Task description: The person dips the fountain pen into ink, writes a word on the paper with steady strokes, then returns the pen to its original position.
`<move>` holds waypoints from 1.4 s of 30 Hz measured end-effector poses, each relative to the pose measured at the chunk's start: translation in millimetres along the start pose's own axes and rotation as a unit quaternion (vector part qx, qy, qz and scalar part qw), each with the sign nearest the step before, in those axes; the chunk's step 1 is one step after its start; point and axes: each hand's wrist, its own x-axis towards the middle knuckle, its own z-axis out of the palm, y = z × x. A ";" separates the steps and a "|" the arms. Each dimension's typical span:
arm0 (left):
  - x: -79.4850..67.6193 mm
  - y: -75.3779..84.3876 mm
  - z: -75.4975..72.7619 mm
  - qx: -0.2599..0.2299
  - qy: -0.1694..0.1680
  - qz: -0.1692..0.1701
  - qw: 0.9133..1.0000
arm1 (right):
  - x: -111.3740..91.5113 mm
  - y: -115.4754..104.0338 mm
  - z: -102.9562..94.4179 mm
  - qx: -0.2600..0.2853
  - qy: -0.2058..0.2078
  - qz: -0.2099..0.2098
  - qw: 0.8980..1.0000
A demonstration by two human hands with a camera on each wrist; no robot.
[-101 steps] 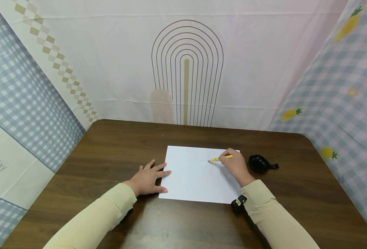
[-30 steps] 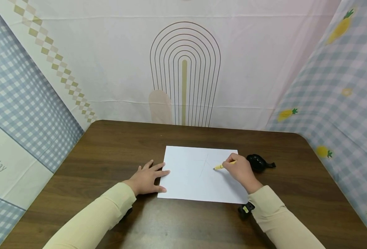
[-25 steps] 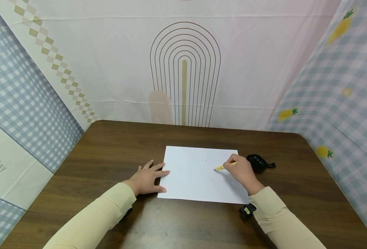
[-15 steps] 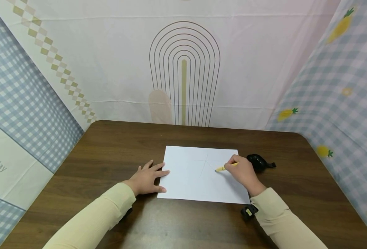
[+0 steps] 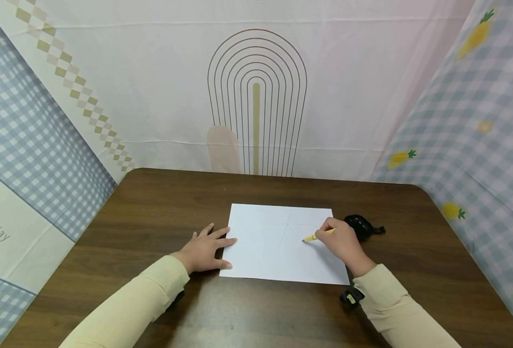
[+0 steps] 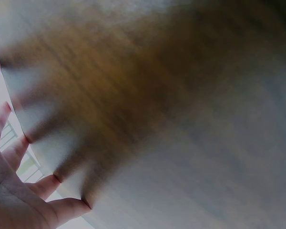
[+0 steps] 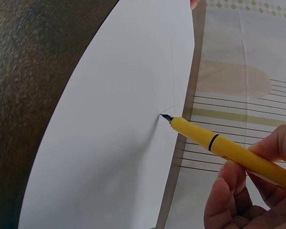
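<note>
A sheet of white paper (image 5: pixel 256 251) lies on the table, bearing thin drawn lines: a long slanted one, a crossing horizontal one and a short diagonal. My right hand (image 5: pixel 343 241) pinches a yellow fountain pen (image 5: pixel 313 237) between thumb and fingers. In the right wrist view, the dark nib of the fountain pen (image 7: pixel 193 133) touches the paper (image 7: pixel 119 76) at the end of a short stroke. My left hand (image 5: pixel 204 251) rests with spread fingers at the paper's left edge, some fingertips on the sheet. The left wrist view shows these fingers (image 6: pixel 69 210) spread out.
A glossy black rounded object (image 5: pixel 359 226) with a short tail lies just beyond my right hand; its kind is unclear. The brown wooden table (image 5: pixel 174 198) meets a patterned white cloth (image 5: pixel 161 87) at the back. Blue checked cloth (image 5: pixel 448 125) hangs at the right.
My right hand has moved the fountain pen rightward and nearer to me, and a short diagonal line now trails from the long slanted one. My left hand has stayed in place.
</note>
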 end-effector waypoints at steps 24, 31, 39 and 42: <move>-0.4 0.8 0.2 0.000 -0.002 -0.003 1.000 | -4.7 4.2 -8.8 -0.022 -0.020 -0.005 1.000; 0.1 1.1 0.4 0.000 -0.003 -0.006 1.000 | -6.7 4.6 -10.8 -0.029 -0.021 -0.006 0.999; 1.0 -0.2 1.5 0.001 0.000 -0.004 1.000 | -7.1 4.9 -11.8 -0.031 -0.024 -0.006 0.999; 0.2 0.4 0.9 -0.002 0.000 -0.004 1.000 | -7.2 4.9 -12.0 -0.030 -0.027 -0.004 0.999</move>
